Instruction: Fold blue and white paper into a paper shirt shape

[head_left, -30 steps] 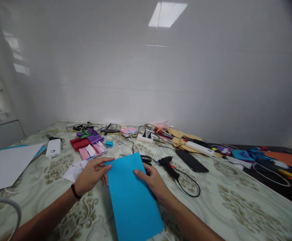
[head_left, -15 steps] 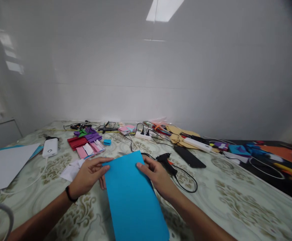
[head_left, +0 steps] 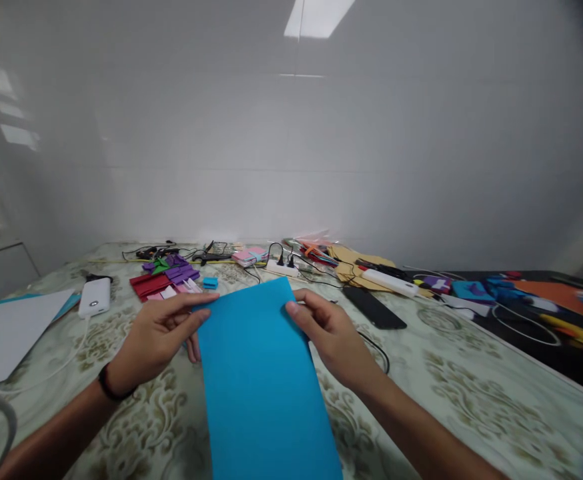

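Observation:
A long sheet of blue paper (head_left: pixel 266 380) slants up from the bottom edge of the view, its far end raised above the patterned table. My left hand (head_left: pixel 164 337) pinches its upper left corner between thumb and fingers. On the right edge, just below the other corner, my right hand (head_left: pixel 329 333) grips the sheet with the thumb on top. The paper hides part of the table and most of the glue gun behind it; only a loop of its black cord (head_left: pixel 379 350) shows past my right hand.
Left lie white sheets (head_left: pixel 16 330) and a white power bank (head_left: pixel 94 297). Behind are folded red paper (head_left: pixel 149 287), purple pieces (head_left: pixel 181 273), a small blue block (head_left: pixel 210 283) and a power strip (head_left: pixel 282 269). A black phone-like slab (head_left: pixel 374 308) lies right of my hands.
Both hands have lifted the blue sheet's far end higher and closer to me, spreading slightly apart. The sheet now covers the glue gun. The view has shifted a little.

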Motion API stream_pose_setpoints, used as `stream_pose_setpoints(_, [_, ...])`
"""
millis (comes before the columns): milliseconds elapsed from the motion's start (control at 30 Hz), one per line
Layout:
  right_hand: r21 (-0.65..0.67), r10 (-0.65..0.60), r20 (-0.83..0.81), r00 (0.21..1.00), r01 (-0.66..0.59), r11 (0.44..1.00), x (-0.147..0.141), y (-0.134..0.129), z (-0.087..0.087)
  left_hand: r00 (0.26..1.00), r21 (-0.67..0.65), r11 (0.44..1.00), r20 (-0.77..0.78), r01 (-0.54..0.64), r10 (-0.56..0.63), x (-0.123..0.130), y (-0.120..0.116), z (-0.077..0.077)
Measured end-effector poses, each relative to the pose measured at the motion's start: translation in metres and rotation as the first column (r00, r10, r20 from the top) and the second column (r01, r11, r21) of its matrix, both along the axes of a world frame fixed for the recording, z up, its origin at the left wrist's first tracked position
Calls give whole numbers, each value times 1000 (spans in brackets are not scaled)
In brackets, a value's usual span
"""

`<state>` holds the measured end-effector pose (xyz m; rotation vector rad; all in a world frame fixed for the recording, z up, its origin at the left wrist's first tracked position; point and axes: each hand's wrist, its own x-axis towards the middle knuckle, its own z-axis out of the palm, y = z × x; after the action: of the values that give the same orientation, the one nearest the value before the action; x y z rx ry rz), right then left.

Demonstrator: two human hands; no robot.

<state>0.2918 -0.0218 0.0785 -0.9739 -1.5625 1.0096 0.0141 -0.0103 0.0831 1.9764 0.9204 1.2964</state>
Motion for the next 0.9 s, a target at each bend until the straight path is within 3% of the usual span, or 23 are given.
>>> stream_pose_setpoints(100, [86, -53, 6, 999, 52, 995, 1, 4, 9, 999, 27, 1000, -32, 4, -3, 0, 2, 16])
stream_pose_setpoints(167, [106, -49, -3, 999, 49, 993, 1, 7, 11, 999, 10, 1000, -45, 4, -4, -1, 4, 18])
stream_pose_setpoints(300, [58, -2, -13, 1000, 3, 998, -2, 13, 5, 999, -71, 997, -21, 29, -30, -5, 9, 1])
stream_pose_setpoints(467, [-6, 19, -2, 1000, -19, 1000, -7, 14, -16, 998, -189, 980, 6, 58, -58, -12, 5, -22])
stream_pose_setpoints(667, [-224, 141, 15, 990, -134, 965, -6, 6, -52, 972, -420, 888, -55, 187, -231, -19, 9, -36])
stream_pose_setpoints(900, [-127, 44, 105, 994, -30, 991, -4, 16, -76, 961, -486, 851, -72, 201, -269, -18, 17, -51])
